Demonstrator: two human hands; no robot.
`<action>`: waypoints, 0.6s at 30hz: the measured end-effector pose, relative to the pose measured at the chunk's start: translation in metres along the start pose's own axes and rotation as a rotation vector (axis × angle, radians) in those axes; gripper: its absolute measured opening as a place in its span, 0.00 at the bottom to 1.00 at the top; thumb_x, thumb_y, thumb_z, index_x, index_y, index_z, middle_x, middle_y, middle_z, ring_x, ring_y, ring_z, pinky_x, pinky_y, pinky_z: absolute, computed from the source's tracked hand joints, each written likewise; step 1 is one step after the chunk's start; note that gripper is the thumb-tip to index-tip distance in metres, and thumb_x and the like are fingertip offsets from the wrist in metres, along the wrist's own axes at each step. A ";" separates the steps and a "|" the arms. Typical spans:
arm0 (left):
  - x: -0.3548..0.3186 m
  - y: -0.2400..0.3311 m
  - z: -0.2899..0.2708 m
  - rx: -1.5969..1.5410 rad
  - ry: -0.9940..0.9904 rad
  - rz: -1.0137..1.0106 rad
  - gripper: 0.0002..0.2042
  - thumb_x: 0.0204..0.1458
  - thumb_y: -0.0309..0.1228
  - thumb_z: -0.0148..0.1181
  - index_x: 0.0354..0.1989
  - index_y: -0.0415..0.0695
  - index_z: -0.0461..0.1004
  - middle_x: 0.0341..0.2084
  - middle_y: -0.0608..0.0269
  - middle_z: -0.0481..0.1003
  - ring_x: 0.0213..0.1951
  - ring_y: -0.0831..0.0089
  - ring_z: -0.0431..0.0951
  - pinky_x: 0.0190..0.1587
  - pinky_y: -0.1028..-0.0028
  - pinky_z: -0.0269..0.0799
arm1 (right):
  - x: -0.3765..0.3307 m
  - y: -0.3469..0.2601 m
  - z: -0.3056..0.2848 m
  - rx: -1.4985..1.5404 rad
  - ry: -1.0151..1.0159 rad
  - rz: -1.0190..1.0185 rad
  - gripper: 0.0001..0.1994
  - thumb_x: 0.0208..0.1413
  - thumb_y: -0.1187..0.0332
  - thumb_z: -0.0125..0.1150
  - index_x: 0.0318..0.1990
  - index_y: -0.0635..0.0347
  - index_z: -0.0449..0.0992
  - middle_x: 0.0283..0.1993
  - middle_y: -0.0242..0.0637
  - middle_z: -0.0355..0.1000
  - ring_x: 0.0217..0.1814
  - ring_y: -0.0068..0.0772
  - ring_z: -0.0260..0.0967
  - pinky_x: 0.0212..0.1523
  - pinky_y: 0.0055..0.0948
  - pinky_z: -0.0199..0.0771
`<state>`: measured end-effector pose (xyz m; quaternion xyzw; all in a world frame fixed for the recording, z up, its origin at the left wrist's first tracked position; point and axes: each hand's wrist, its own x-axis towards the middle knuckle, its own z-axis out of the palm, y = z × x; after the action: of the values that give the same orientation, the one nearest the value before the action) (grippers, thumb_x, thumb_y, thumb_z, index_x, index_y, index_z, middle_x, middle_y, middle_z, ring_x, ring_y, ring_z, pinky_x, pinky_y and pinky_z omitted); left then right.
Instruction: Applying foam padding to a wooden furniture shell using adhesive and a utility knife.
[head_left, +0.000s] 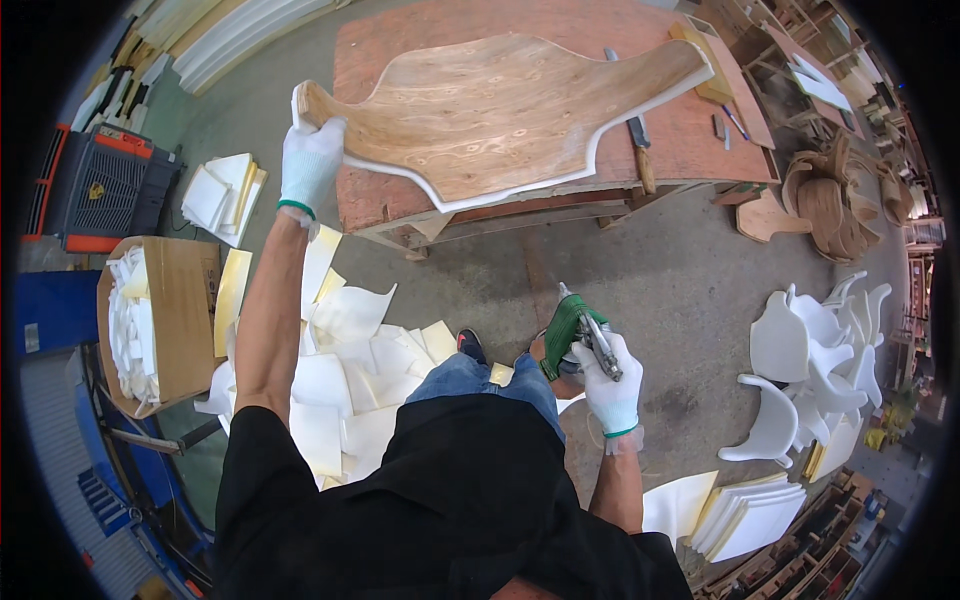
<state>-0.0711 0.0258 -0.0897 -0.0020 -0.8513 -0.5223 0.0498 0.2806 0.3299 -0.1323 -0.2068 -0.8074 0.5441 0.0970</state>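
A curved plywood chair shell (490, 120) with white padding along its edge is tilted up over the near side of the reddish worktable (370, 55). My left hand (312, 165), in a white glove with a green cuff, grips the shell's left corner, thumb on the wood face. Low in front of my right thigh, my gloved right hand (610, 385) is closed round a green and silver trigger gun (575, 335). Its narrow tip points away from me, toward the table. Whether it is a stapler or a sprayer I cannot tell.
A wooden-handled knife (643, 160) and a pen (737, 122) lie on the table. White foam sheets (350, 390) pile on the floor at left, beside a filled cardboard box (185, 300). White shells (815, 360) and bare wooden shells (835, 205) are stacked at right.
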 end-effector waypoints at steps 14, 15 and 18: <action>0.027 -0.006 -0.010 0.079 -0.069 0.021 0.23 0.54 0.38 0.64 0.53 0.33 0.72 0.43 0.56 0.78 0.44 0.70 0.77 0.48 0.71 0.73 | 0.023 -0.008 0.023 0.032 -0.119 -0.029 0.10 0.53 0.77 0.69 0.43 0.64 0.78 0.37 0.38 0.79 0.38 0.25 0.77 0.40 0.25 0.75; 0.025 -0.002 -0.012 0.079 -0.062 0.019 0.23 0.54 0.38 0.64 0.53 0.33 0.72 0.43 0.56 0.78 0.44 0.70 0.77 0.48 0.71 0.73 | 0.024 -0.004 0.024 0.012 -0.062 -0.048 0.11 0.54 0.77 0.68 0.45 0.65 0.78 0.36 0.36 0.79 0.38 0.22 0.75 0.41 0.24 0.74; 0.007 0.019 -0.018 0.092 -0.161 -0.055 0.26 0.54 0.44 0.66 0.52 0.34 0.75 0.42 0.53 0.80 0.45 0.69 0.78 0.50 0.72 0.71 | 0.028 0.002 0.025 0.013 0.010 -0.051 0.12 0.56 0.76 0.67 0.47 0.65 0.77 0.37 0.34 0.78 0.39 0.18 0.72 0.44 0.23 0.74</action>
<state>-0.0757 0.0181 -0.0647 -0.0184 -0.8754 -0.4819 -0.0328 0.2464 0.3214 -0.1459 -0.1879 -0.8083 0.5458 0.1161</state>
